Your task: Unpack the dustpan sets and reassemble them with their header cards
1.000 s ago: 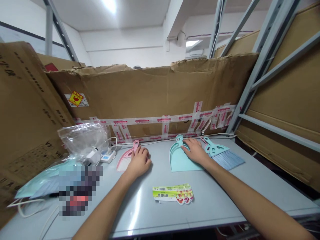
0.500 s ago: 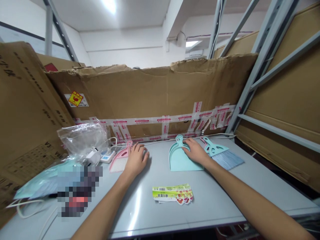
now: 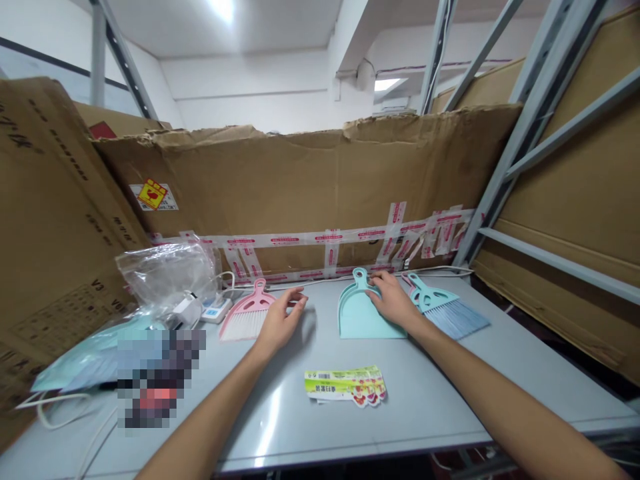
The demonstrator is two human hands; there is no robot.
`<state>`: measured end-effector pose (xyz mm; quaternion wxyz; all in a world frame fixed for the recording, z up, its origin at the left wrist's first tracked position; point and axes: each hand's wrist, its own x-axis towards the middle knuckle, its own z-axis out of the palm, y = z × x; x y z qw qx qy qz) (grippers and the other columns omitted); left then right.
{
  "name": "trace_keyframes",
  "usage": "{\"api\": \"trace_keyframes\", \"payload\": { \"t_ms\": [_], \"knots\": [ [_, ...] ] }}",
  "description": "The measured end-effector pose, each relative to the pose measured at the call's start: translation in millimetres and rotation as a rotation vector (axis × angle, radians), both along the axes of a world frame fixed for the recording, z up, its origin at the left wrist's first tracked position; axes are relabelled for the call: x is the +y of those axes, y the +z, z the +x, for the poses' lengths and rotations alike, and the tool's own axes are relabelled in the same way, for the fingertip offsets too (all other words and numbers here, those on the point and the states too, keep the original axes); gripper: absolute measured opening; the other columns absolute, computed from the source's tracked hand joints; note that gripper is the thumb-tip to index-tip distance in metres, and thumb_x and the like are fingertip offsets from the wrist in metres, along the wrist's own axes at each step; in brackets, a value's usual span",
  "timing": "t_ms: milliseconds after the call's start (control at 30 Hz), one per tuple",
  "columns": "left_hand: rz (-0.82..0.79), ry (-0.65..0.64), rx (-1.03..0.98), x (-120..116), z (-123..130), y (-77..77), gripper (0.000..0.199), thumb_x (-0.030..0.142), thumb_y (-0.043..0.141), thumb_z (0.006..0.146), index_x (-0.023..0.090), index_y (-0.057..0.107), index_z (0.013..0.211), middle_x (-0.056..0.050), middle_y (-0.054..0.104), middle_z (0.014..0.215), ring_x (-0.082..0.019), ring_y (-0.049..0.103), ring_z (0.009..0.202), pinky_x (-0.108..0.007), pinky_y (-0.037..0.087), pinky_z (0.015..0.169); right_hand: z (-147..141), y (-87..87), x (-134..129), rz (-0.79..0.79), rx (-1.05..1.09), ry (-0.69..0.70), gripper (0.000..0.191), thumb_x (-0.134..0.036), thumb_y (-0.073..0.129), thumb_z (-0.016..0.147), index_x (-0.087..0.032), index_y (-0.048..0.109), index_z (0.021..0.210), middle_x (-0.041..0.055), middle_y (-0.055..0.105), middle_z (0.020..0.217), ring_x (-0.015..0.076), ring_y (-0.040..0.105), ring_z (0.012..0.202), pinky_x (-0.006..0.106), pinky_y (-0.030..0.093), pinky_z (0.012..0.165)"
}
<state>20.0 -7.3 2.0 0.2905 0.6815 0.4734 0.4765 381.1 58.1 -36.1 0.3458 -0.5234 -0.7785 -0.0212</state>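
Observation:
A mint-green dustpan (image 3: pixel 367 317) lies on the table, its handle pointing to the back. My right hand (image 3: pixel 393 300) has its fingers closed on the pan's upper right edge. To the right of that hand is a mint-green brush (image 3: pixel 445 307) with blue bristles, and a bit of pink shows behind its handle. My left hand (image 3: pixel 285 317) is raised over the table beside a pink brush (image 3: pixel 247 310) with white bristles; its fingers are apart and hold nothing. A few green-and-yellow printed cards (image 3: pixel 345 385) lie overlapped in front of the dustpan.
Cardboard (image 3: pixel 280 180) walls the back, with more boxes (image 3: pixel 45 233) at left and behind the metal rack (image 3: pixel 493 180) at right. Clear plastic bags (image 3: pixel 170 270), a power strip (image 3: pixel 216 310), cables and a blurred-out item crowd the left side.
My left hand has moved right, off the pink brush, which now shows more fully. My right hand stays at the dustpan with hardly any shift.

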Motion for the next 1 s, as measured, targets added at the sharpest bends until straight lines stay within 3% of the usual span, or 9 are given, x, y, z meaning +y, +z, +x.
{"api": "trace_keyframes", "payload": {
  "t_ms": [167,267,367,433,567,700,800,900,1000],
  "knots": [
    [-0.232,-0.002,-0.612,14.0,-8.6,27.4,0.038,0.046,0.081,0.094,0.021,0.076,0.123,-0.012,0.082,0.115,-0.028,0.076,0.116,-0.042,0.061,0.102,-1.9,-4.8,2.8,-0.014,0.001,0.012,0.018,-0.030,0.063,0.107,-0.021,0.077,0.116,0.0164,0.069,0.136,0.0352,0.064,0.130,0.051,0.053,0.116],
    [-0.340,-0.136,-1.045,22.6,-9.3,57.7,0.028,0.038,0.067,0.103,0.017,0.077,0.119,-0.012,0.077,0.104,-0.022,0.075,0.099,-0.036,0.063,0.091,-3.3,-6.6,4.9,-0.021,0.002,0.009,0.019,-0.029,0.064,0.107,-0.020,0.077,0.117,0.0170,0.069,0.135,0.0349,0.065,0.128,0.051,0.054,0.115],
    [-0.237,-0.241,-1.307,23.8,-8.2,78.2,0.034,0.039,0.051,0.113,0.016,0.075,0.118,-0.008,0.070,0.093,-0.017,0.069,0.085,-0.031,0.062,0.081,-4.6,-6.0,4.3,-0.013,0.000,0.003,0.020,-0.028,0.065,0.106,-0.020,0.078,0.117,0.0170,0.070,0.134,0.0350,0.065,0.126,0.052,0.054,0.114],
    [-0.142,-0.265,-1.364,20.2,-10.6,79.9,0.038,0.042,0.044,0.117,0.017,0.072,0.114,-0.004,0.063,0.086,-0.015,0.060,0.075,-0.027,0.058,0.073,-5.6,-3.9,1.9,-0.007,0.009,0.003,0.019,-0.028,0.066,0.105,-0.020,0.079,0.116,0.0172,0.071,0.133,0.0353,0.064,0.126,0.052,0.054,0.115],
    [-0.108,-0.231,-1.286,9.5,-23.7,67.2,0.042,0.045,0.040,0.120,0.022,0.059,0.091,0.004,0.039,0.071,-0.012,0.036,0.058,-0.021,0.043,0.055,-9.4,6.5,-4.7,0.020,0.054,0.031,0.020,-0.030,0.066,0.106,-0.020,0.080,0.115,0.0175,0.071,0.136,0.0359,0.062,0.128,0.052,0.052,0.118],
    [-0.211,-0.165,-0.979,-8.3,-25.5,55.1,0.039,0.050,0.061,0.111,0.024,0.054,0.084,0.009,0.027,0.067,-0.012,0.023,0.054,-0.022,0.030,0.047,-15.2,27.5,-13.2,0.058,0.129,0.097,0.024,-0.036,0.064,0.109,-0.021,0.082,0.116,0.0163,0.077,0.128,0.0351,0.064,0.129,0.052,0.052,0.117],
    [-0.191,-0.035,-0.549,-36.0,-14.8,40.9,0.044,0.062,0.075,0.098,0.022,0.062,0.085,0.008,0.036,0.064,-0.012,0.030,0.054,-0.023,0.029,0.049,-18.0,46.4,-25.7,0.065,0.242,0.171,0.033,-0.042,0.057,0.114,-0.022,0.082,0.119,0.0139,0.083,0.121,0.0322,0.074,0.118,0.048,0.057,0.109],
    [-0.032,0.100,-0.118,-72.1,-2.2,21.1,0.047,0.068,0.075,0.096,0.021,0.072,0.091,-0.001,0.061,0.076,-0.017,0.054,0.071,-0.027,0.045,0.064,-21.0,59.6,-46.5,0.105,0.440,0.125,0.040,-0.051,0.056,0.113,-0.022,0.083,0.119,0.0137,0.086,0.122,0.0323,0.079,0.112,0.046,0.060,0.105],
    [-0.140,0.019,-0.150,-102.1,10.9,5.4,0.063,0.077,0.061,0.101,0.020,0.077,0.123,-0.008,0.074,0.095,-0.020,0.062,0.078,-0.028,0.045,0.062,-33.4,61.3,-73.2,0.073,0.620,0.068,0.043,-0.058,0.063,0.108,-0.022,0.086,0.118,0.0125,0.088,0.119,0.0343,0.080,0.111,0.047,0.062,0.103]
  ]
}}
